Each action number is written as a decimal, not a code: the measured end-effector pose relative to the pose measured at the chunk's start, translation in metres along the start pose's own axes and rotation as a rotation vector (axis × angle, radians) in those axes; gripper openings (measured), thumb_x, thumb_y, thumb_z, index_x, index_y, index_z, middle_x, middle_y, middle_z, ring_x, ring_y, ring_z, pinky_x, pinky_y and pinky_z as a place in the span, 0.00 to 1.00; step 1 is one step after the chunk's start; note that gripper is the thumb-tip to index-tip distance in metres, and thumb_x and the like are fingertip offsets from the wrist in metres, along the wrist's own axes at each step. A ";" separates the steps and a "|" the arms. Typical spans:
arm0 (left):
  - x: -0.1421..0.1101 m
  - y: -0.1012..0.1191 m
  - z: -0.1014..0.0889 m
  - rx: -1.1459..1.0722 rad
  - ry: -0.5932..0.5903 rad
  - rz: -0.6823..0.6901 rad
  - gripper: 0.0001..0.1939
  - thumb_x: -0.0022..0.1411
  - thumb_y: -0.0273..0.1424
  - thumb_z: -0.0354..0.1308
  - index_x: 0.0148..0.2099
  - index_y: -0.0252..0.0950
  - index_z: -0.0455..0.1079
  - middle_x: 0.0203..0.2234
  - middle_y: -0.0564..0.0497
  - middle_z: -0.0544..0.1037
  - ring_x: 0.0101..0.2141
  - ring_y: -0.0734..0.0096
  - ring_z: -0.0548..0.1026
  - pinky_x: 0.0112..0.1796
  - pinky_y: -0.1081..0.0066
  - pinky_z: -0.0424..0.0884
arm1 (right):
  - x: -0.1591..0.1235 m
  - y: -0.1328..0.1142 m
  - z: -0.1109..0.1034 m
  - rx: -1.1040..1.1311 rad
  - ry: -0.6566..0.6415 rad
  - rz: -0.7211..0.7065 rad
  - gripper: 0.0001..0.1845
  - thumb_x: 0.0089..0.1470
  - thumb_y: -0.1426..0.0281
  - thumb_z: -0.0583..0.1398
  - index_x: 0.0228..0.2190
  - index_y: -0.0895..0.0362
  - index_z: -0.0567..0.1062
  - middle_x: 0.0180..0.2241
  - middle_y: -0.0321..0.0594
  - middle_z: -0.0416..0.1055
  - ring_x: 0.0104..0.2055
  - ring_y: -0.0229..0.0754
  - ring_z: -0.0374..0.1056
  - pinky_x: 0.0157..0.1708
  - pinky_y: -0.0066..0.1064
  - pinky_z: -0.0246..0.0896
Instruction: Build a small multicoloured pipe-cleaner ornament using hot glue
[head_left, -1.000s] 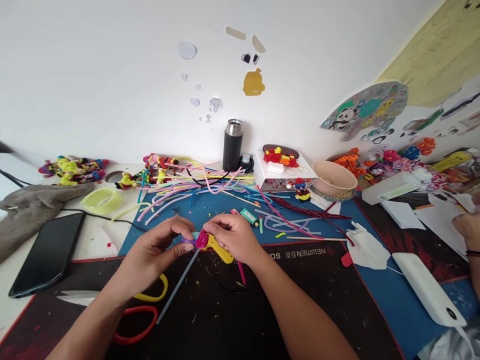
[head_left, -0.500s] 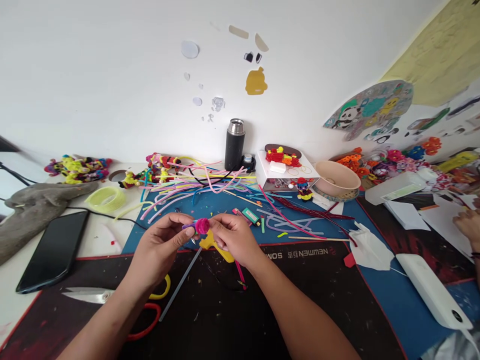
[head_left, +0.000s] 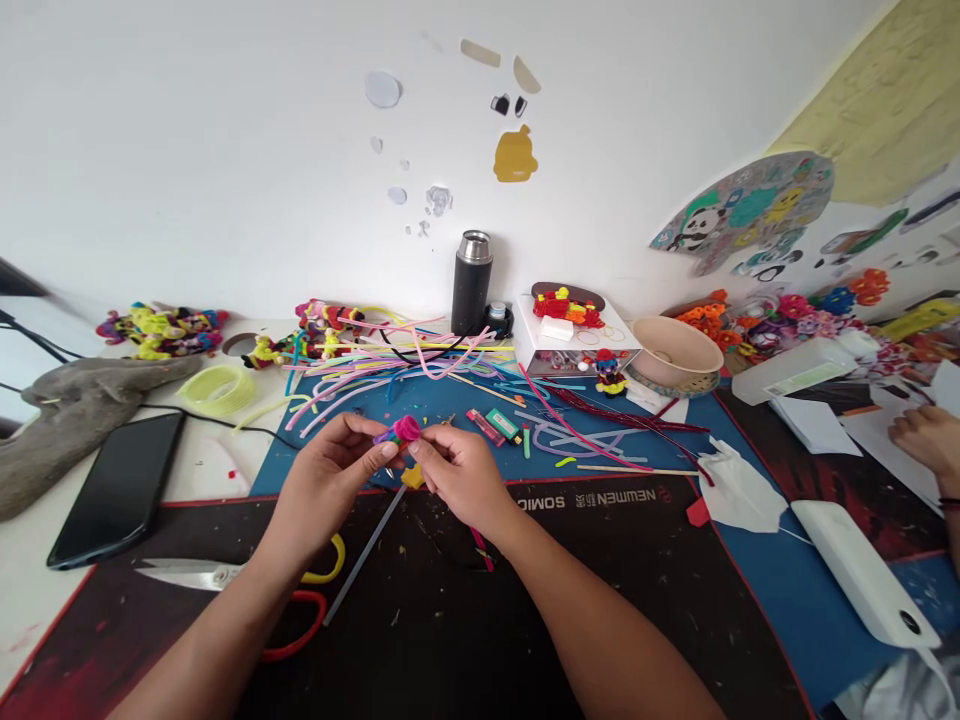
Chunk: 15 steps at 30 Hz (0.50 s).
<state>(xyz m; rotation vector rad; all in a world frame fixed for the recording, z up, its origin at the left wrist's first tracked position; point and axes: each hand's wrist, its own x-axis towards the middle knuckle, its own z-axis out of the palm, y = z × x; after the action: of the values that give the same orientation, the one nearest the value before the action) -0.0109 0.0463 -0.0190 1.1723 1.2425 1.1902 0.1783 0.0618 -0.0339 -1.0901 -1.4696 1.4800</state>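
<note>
Over the dark mat, my two hands meet around a small pipe-cleaner piece, magenta at one end with purple and green showing. My left hand pinches its left side between thumb and fingers. At the magenta end, the thumb and fingertips of my right hand press together on it. Partly hidden beneath my right hand lies a yellow glue gun, a pale glue stick reaching out of it toward me. Scissors with red and yellow handles rest under my left forearm.
Many pipe cleaners lie along the back, by a black flask. A white box and a pink bowl stand right of it. A phone is at left. Another person's hand is at far right, behind a white power bank.
The pipe-cleaner piece has been tilted and raised slightly, its magenta end turned. My right hand has shifted a little left and up, covering more of the glue gun. The other person's hand moved left.
</note>
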 end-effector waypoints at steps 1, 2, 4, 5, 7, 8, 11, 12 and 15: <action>0.000 0.001 -0.001 0.016 -0.013 0.008 0.26 0.56 0.53 0.78 0.42 0.39 0.73 0.33 0.49 0.85 0.35 0.56 0.86 0.42 0.56 0.84 | 0.000 0.000 0.000 -0.007 0.002 -0.003 0.18 0.68 0.54 0.62 0.38 0.56 0.81 0.20 0.29 0.64 0.21 0.36 0.59 0.24 0.29 0.55; -0.001 0.001 -0.001 0.035 -0.022 0.021 0.26 0.57 0.52 0.77 0.42 0.39 0.73 0.34 0.48 0.85 0.36 0.55 0.86 0.43 0.56 0.84 | 0.000 0.000 0.000 -0.015 0.005 -0.009 0.17 0.68 0.56 0.62 0.37 0.56 0.81 0.20 0.29 0.65 0.22 0.36 0.60 0.25 0.29 0.56; -0.002 0.001 -0.001 0.091 -0.031 0.061 0.25 0.60 0.52 0.76 0.45 0.40 0.72 0.39 0.47 0.86 0.39 0.55 0.86 0.44 0.57 0.84 | -0.001 -0.001 0.000 -0.040 0.008 -0.021 0.16 0.68 0.58 0.61 0.35 0.56 0.80 0.21 0.30 0.66 0.23 0.37 0.61 0.26 0.29 0.57; -0.003 0.001 -0.001 0.134 -0.031 0.084 0.25 0.62 0.51 0.74 0.48 0.40 0.73 0.41 0.47 0.85 0.40 0.56 0.86 0.45 0.57 0.83 | -0.001 -0.001 0.000 -0.058 0.012 -0.026 0.16 0.68 0.59 0.61 0.34 0.56 0.80 0.21 0.31 0.66 0.24 0.37 0.62 0.27 0.29 0.58; -0.005 0.000 -0.001 0.244 -0.025 0.134 0.24 0.66 0.50 0.71 0.55 0.41 0.73 0.41 0.47 0.85 0.40 0.57 0.86 0.45 0.59 0.82 | -0.001 -0.001 0.000 -0.104 0.023 -0.036 0.15 0.69 0.60 0.61 0.33 0.55 0.80 0.22 0.32 0.68 0.25 0.39 0.64 0.27 0.29 0.58; -0.006 -0.001 -0.001 0.297 -0.023 0.155 0.24 0.68 0.50 0.69 0.57 0.41 0.73 0.41 0.48 0.84 0.40 0.58 0.85 0.45 0.60 0.81 | -0.001 -0.001 0.000 -0.127 0.027 -0.039 0.15 0.69 0.60 0.60 0.34 0.55 0.81 0.22 0.32 0.69 0.26 0.39 0.65 0.28 0.29 0.58; -0.006 -0.002 -0.002 0.378 -0.006 0.183 0.23 0.70 0.50 0.66 0.58 0.41 0.75 0.39 0.49 0.84 0.39 0.58 0.85 0.42 0.62 0.80 | -0.002 -0.002 0.001 -0.196 0.028 -0.066 0.16 0.70 0.61 0.60 0.35 0.55 0.82 0.23 0.33 0.70 0.26 0.39 0.65 0.28 0.29 0.57; -0.006 -0.002 -0.002 0.379 -0.001 0.179 0.23 0.70 0.51 0.66 0.57 0.41 0.75 0.39 0.49 0.84 0.38 0.58 0.85 0.41 0.62 0.80 | -0.002 -0.003 0.000 -0.220 0.029 -0.082 0.16 0.71 0.62 0.60 0.35 0.55 0.82 0.23 0.33 0.71 0.27 0.39 0.65 0.28 0.29 0.57; -0.004 -0.003 -0.004 0.375 0.009 0.155 0.25 0.70 0.51 0.66 0.58 0.40 0.75 0.37 0.49 0.84 0.36 0.58 0.85 0.40 0.63 0.80 | -0.003 -0.004 0.000 -0.277 0.035 -0.134 0.16 0.71 0.64 0.60 0.34 0.55 0.83 0.27 0.34 0.75 0.29 0.39 0.67 0.30 0.29 0.57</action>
<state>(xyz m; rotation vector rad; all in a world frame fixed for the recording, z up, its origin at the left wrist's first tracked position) -0.0148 0.0423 -0.0217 1.5629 1.4434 1.1020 0.1792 0.0592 -0.0292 -1.1471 -1.7240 1.1835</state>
